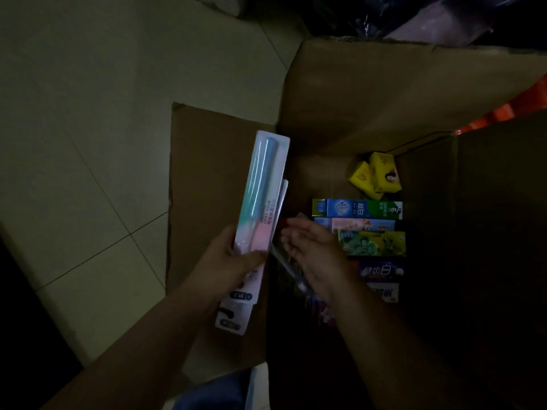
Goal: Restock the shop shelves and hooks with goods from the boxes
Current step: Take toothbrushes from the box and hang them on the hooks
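Observation:
An open cardboard box stands on the floor with goods inside. My left hand grips a stack of flat toothbrush packs, teal and pink on top, held over the box's left flap. My right hand hovers inside the box beside the packs, fingers loosely curled, palm up; a blurred clear-wrapped item lies under it and whether the hand holds it is unclear. Toothpaste cartons lie in a row at the box's right side, with yellow boxes behind them.
Pale tiled floor spreads to the left. Dark plastic-wrapped goods sit beyond the box, and something orange shows past its right flap. The box's lower part is in deep shadow.

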Action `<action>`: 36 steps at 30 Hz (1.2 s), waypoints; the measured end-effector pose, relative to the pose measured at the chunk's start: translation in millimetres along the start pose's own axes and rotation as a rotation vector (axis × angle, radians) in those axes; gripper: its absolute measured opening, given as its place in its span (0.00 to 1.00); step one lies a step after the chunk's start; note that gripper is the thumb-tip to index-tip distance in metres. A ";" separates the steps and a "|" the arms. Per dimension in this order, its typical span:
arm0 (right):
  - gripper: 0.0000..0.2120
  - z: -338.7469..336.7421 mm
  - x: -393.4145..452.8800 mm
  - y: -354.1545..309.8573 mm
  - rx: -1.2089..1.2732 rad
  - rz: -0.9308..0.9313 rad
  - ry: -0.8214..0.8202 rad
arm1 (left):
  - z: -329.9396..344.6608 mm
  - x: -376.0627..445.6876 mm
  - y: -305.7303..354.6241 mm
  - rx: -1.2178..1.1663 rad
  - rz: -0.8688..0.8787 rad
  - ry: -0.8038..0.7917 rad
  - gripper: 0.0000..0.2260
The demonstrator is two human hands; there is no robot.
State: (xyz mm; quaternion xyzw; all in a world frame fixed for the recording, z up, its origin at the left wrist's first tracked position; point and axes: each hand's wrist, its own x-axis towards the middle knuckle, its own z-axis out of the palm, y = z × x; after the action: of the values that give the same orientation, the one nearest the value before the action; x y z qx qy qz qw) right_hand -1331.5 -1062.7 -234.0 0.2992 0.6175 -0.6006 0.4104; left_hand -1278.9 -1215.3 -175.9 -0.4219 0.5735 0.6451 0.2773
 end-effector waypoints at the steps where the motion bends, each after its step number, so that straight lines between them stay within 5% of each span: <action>1: 0.12 7.8 1.3 0.5 -0.029 -0.003 0.028 | 2.7 1.6 -0.9 -0.006 -0.001 0.012 0.14; 10: 0.10 -37.9 18.2 26.9 -0.628 -0.002 0.193 | -4.4 3.9 -7.0 -0.067 -0.020 0.013 0.13; 22: 0.14 -37.8 62.3 48.4 -0.688 -0.005 0.071 | -16.9 29.8 -24.8 -0.077 0.028 0.080 0.16; 26: 0.22 -33.4 100.9 40.9 -0.831 -0.082 0.125 | -18.3 37.5 -31.0 -0.067 0.048 0.060 0.26; 33: 0.19 -17.1 145.6 70.4 -0.883 -0.050 0.257 | -18.2 55.0 -47.4 -0.136 0.093 0.102 0.19; 36: 0.21 -10.0 149.9 82.9 -0.833 -0.070 0.319 | -16.6 55.5 -48.5 -0.135 0.135 0.090 0.24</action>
State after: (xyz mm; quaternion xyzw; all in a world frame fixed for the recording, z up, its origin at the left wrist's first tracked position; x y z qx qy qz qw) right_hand -1334.1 -1063.1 -405.6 0.1760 0.8721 -0.2604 0.3750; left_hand -1261.5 -1229.2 -248.1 -0.4286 0.5677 0.6800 0.1779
